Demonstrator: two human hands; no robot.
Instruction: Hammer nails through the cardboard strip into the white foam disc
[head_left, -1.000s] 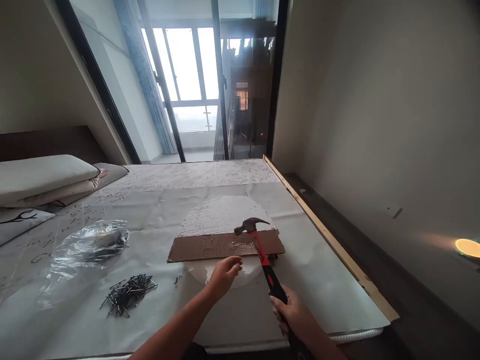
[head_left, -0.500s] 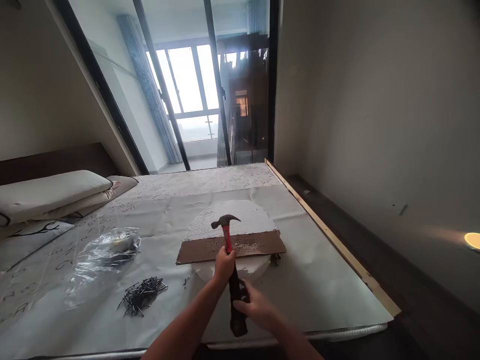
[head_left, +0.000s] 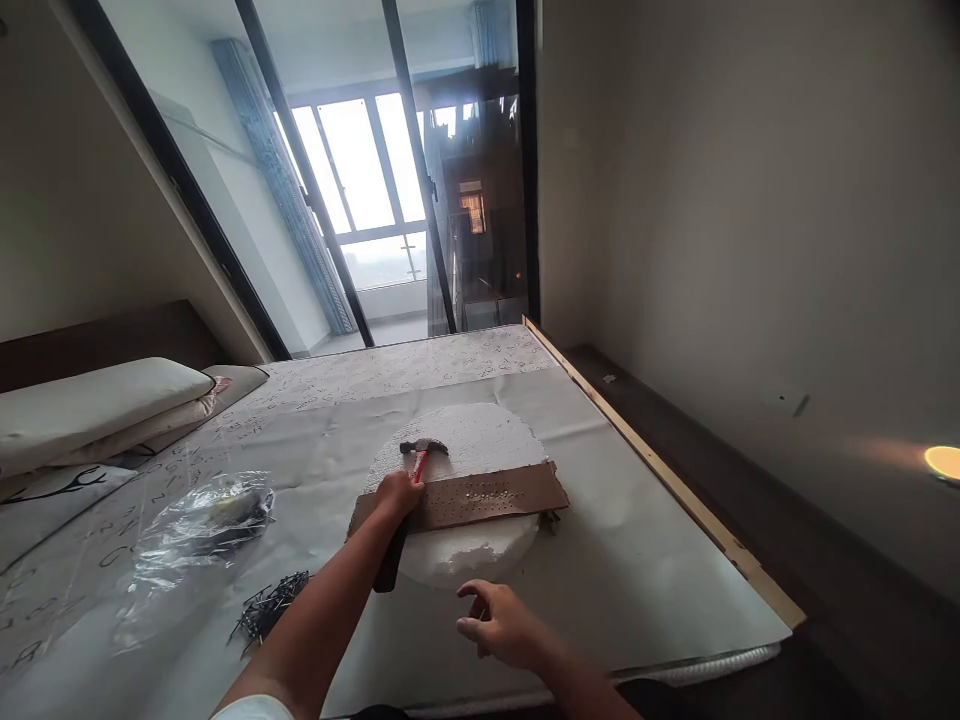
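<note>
My left hand (head_left: 399, 495) is wrapped round the neck of a claw hammer (head_left: 421, 462) with a red and black handle, held over the left part of a brown board (head_left: 487, 497). Many small holes or dots mark that board, which lies across a round white foam disc (head_left: 465, 435). Nearer to me, my right hand (head_left: 487, 620) hovers with fingers apart and curved, holding nothing. A pile of nails (head_left: 270, 605) lies at the left, partly hidden by my left forearm.
Behind the nails is a clear plastic bag (head_left: 199, 530) with dark contents. A grey sheet (head_left: 637, 540) covers the bed, and a wooden strip (head_left: 675, 485) runs along its right edge. Pillows (head_left: 105, 400) lie at the far left.
The hammer has moved left with my left hand and tilted. My right hand has come away from the hammer's handle and opened. The view has shifted slightly.
</note>
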